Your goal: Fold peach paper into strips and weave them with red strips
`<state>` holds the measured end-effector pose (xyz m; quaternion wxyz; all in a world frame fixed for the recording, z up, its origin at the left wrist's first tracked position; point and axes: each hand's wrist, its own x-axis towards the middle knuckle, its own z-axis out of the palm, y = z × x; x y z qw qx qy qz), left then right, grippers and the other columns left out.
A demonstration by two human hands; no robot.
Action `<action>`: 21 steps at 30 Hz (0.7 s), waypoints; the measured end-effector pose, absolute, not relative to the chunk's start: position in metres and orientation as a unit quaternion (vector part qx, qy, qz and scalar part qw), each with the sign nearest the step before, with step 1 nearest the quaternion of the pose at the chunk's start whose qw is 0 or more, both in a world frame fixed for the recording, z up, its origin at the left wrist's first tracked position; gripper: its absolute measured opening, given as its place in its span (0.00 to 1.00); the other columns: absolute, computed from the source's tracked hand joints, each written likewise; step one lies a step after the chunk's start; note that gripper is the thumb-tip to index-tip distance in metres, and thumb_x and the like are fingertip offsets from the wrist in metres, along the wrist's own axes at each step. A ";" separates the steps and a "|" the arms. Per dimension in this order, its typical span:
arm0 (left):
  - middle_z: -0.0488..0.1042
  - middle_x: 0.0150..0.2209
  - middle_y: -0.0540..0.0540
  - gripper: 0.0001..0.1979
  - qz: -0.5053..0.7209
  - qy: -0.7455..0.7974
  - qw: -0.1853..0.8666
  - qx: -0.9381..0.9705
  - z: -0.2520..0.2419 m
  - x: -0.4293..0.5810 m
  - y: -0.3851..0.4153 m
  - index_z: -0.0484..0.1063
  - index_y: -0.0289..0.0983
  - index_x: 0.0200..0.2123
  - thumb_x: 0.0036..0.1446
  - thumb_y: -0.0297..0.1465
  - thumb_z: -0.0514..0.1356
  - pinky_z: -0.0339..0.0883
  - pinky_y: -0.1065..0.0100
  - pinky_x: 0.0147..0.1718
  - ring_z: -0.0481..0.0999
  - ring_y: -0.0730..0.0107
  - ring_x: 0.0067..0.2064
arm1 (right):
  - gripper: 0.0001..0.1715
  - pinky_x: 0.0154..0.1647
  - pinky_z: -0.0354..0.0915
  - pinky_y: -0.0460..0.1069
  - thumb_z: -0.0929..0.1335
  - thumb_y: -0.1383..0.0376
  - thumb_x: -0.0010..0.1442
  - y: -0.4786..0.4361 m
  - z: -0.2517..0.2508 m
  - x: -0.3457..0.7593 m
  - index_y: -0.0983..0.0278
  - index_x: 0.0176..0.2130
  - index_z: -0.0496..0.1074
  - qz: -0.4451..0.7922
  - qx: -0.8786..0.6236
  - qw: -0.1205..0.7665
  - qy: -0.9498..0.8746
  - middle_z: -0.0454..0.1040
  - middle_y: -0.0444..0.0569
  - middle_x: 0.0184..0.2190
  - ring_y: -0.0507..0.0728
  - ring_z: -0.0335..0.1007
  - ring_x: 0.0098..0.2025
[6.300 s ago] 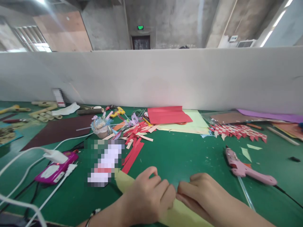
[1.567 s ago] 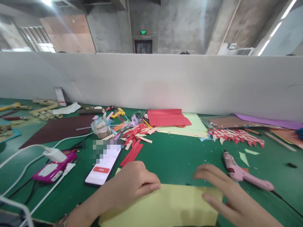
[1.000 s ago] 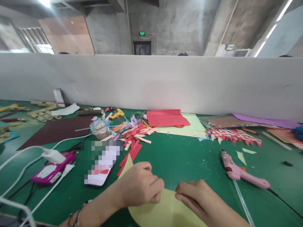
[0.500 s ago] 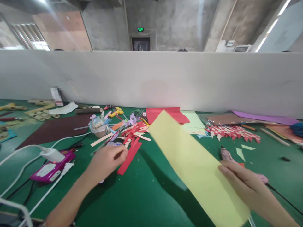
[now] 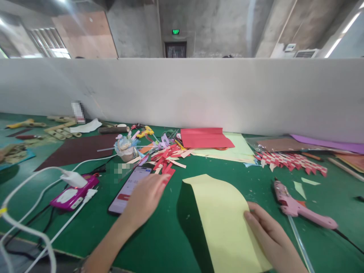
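My right hand grips the near right edge of a pale yellow paper sheet, thumb on top; the sheet curves up off the green table. Over the red paper strips, just right of a smartphone lying face up, hovers my left hand, fingers stretched and a bit blurred, holding nothing.
A pink glue gun lies right of the sheet. A woven red-and-white paper mat, red and pale green sheets, a small cup of bits, a magenta device with white cables and a white partition wall surround the work spot.
The yellow sheet, raised and stretched out half a second ago, has come down and curls nearer the table. My left hand shifted right, from over the phone toward the red strips.
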<state>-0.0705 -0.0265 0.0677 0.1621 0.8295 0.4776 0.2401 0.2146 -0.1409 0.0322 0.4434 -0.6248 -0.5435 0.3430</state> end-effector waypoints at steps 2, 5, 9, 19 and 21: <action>0.71 0.47 0.40 0.20 0.203 0.534 0.048 0.820 0.061 -0.102 -0.011 0.64 0.36 0.51 0.59 0.31 0.42 0.60 0.56 0.46 0.68 0.56 0.49 | 0.17 0.27 0.67 0.41 0.63 0.53 0.56 -0.142 0.028 0.222 0.61 0.39 0.71 0.364 -0.628 0.450 -0.520 0.76 0.45 0.30 0.53 0.72 0.29; 0.72 0.46 0.40 0.21 0.122 0.559 -0.029 0.820 0.045 -0.136 0.008 0.65 0.36 0.50 0.56 0.27 0.42 0.49 0.48 0.53 0.68 0.55 0.51 | 0.18 0.25 0.67 0.42 0.64 0.53 0.55 -0.143 0.024 0.228 0.61 0.40 0.71 0.395 -0.630 0.455 -0.490 0.76 0.45 0.29 0.54 0.72 0.28; 0.70 0.49 0.42 0.19 0.133 0.562 0.012 0.816 0.041 -0.132 0.010 0.65 0.39 0.49 0.57 0.33 0.44 0.40 0.45 0.56 0.66 0.56 0.53 | 0.17 0.25 0.67 0.41 0.64 0.53 0.55 -0.141 0.027 0.223 0.61 0.40 0.69 0.400 -0.624 0.471 -0.479 0.75 0.45 0.29 0.53 0.71 0.28; 0.71 0.29 0.48 0.20 0.181 0.327 0.528 0.763 0.076 -0.031 -0.035 0.70 0.34 0.31 0.59 0.44 0.48 0.62 0.71 0.35 0.69 0.70 0.33 | 0.16 0.30 0.68 0.45 0.61 0.57 0.60 -0.129 0.031 0.181 0.61 0.46 0.62 0.413 -0.537 0.518 -0.521 0.75 0.47 0.31 0.55 0.72 0.33; 0.66 0.24 0.51 0.21 0.203 0.358 0.473 0.779 0.079 -0.028 -0.033 0.66 0.34 0.24 0.60 0.43 0.48 0.58 0.73 0.29 0.65 0.73 0.29 | 0.15 0.32 0.69 0.45 0.60 0.58 0.61 -0.128 0.030 0.180 0.62 0.46 0.62 0.398 -0.535 0.515 -0.538 0.75 0.48 0.32 0.54 0.72 0.33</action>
